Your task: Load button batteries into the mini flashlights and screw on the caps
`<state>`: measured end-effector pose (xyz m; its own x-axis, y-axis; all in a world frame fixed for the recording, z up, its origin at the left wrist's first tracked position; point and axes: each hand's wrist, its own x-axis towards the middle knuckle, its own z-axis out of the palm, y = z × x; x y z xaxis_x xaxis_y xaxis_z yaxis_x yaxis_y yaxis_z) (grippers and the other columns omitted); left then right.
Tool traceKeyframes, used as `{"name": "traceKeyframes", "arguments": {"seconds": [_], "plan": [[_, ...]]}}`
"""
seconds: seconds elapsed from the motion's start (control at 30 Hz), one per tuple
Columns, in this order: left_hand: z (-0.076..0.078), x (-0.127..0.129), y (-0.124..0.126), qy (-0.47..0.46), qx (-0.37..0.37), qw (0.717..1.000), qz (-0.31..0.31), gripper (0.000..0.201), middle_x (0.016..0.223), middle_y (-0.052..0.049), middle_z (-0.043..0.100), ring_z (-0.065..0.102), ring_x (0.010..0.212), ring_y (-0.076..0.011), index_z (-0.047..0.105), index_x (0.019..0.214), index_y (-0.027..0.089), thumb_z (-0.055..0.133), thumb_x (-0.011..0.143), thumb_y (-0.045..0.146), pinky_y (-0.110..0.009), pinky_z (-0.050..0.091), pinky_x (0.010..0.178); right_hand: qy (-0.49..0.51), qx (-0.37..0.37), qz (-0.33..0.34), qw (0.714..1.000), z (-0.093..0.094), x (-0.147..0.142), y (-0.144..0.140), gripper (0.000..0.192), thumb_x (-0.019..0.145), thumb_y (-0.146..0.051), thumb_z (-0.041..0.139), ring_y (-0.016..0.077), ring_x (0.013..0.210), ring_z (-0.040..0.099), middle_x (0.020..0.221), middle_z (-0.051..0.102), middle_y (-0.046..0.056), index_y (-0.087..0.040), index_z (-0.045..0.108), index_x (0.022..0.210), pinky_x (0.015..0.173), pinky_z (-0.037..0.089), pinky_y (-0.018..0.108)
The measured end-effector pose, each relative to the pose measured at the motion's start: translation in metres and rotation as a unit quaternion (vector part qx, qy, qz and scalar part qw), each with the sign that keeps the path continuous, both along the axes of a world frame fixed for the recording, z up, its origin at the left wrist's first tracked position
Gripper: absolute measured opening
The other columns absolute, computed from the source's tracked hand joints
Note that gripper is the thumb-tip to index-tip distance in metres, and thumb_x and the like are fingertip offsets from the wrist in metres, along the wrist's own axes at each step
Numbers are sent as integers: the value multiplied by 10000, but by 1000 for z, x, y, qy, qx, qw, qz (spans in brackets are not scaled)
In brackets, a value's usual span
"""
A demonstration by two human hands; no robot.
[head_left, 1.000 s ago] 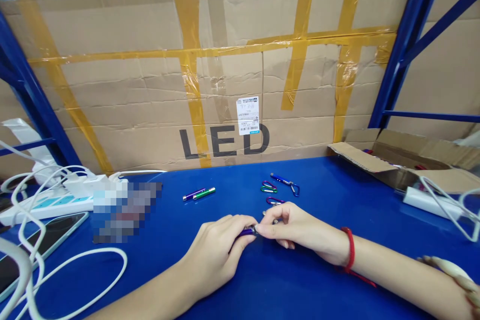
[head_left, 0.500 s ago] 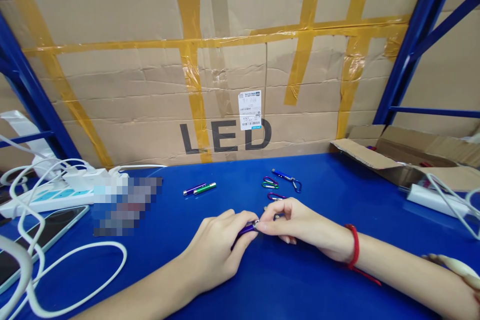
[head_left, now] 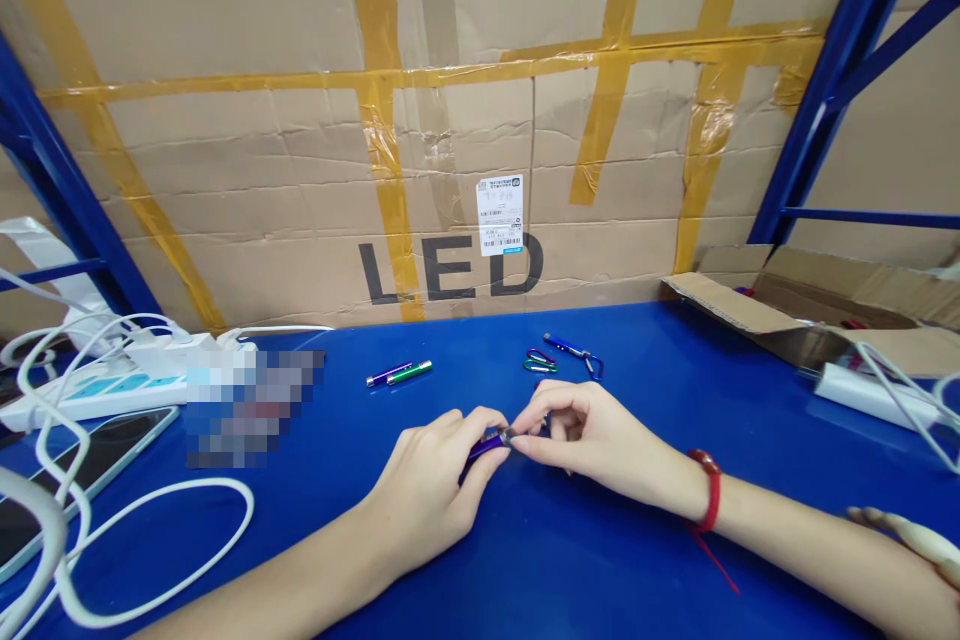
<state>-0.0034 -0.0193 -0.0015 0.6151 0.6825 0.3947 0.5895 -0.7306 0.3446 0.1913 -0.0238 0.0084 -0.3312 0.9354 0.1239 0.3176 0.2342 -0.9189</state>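
My left hand (head_left: 439,485) is closed around a slim purple pen flashlight (head_left: 486,444), its silver end pointing right. At that end, the thumb and forefinger of my right hand (head_left: 581,428) are pinched together. Whatever small part they hold is hidden by the fingertips, and something dark shows under the curled fingers. Beyond my right hand lie a green carabiner (head_left: 538,368), a purple carabiner (head_left: 541,356) and a blue pen flashlight (head_left: 564,346) with a blue carabiner (head_left: 594,366) on its end. A green pen flashlight (head_left: 410,373) lies beside another purple one (head_left: 388,375) farther left.
At left are a white power strip (head_left: 97,395), loose white cables (head_left: 232,485), a phone (head_left: 97,470) and a blurred-out patch. An open cardboard box (head_left: 739,305) and a white adapter (head_left: 870,400) sit at right. A big carton (head_left: 300,180) walls the back of the blue table.
Both hands have shifted slightly up in the picture, staying together at the flashlight's silver end. My right hand has turned a little and now covers most of a nearby carabiner.
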Motion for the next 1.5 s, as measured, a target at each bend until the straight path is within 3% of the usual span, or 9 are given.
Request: {"name": "traceKeyframes", "arguments": {"seconds": [0.1,0.23,0.4,0.83,1.5], "plan": [[1,0,2,0,-31,999,21,160,911,16,616,579,828,-157,505,1019,261,392,909,288,-259,429,722,-43,156,-9,987,-2,2,0,148,744,-276,663,32,482,416,755,561,8,-150,687,818,435,340,166],[1,0,2,-2,-32,999,20,172,943,19,614,580,851,-159,497,1033,271,369,919,290,-269,425,755,-92,307,-7,947,-1,8,1,157,784,-265,652,49,537,471,808,559,11,-195,679,923,514,404,179],[0,0,1,5,-23,1000,1,189,906,19,608,580,782,-155,488,1054,257,349,927,277,-258,418,675,-152,404,16,902,-1,14,2,132,845,-290,590,72,633,519,843,567,14,-231,687,913,594,420,192],[0,0,3,-3,10,999,-53,175,923,8,630,587,807,-160,510,1019,231,362,931,256,-246,422,688,-149,390,-7,909,0,12,-1,147,807,-342,627,78,609,521,801,576,12,-214,694,833,579,411,195],[0,-1,1,-8,11,999,-52,202,926,5,636,590,811,-143,535,1053,233,381,929,271,-224,422,688,-95,260,-2,961,5,7,-3,110,725,-289,712,65,560,472,736,571,7,-187,712,768,513,393,179]]}}
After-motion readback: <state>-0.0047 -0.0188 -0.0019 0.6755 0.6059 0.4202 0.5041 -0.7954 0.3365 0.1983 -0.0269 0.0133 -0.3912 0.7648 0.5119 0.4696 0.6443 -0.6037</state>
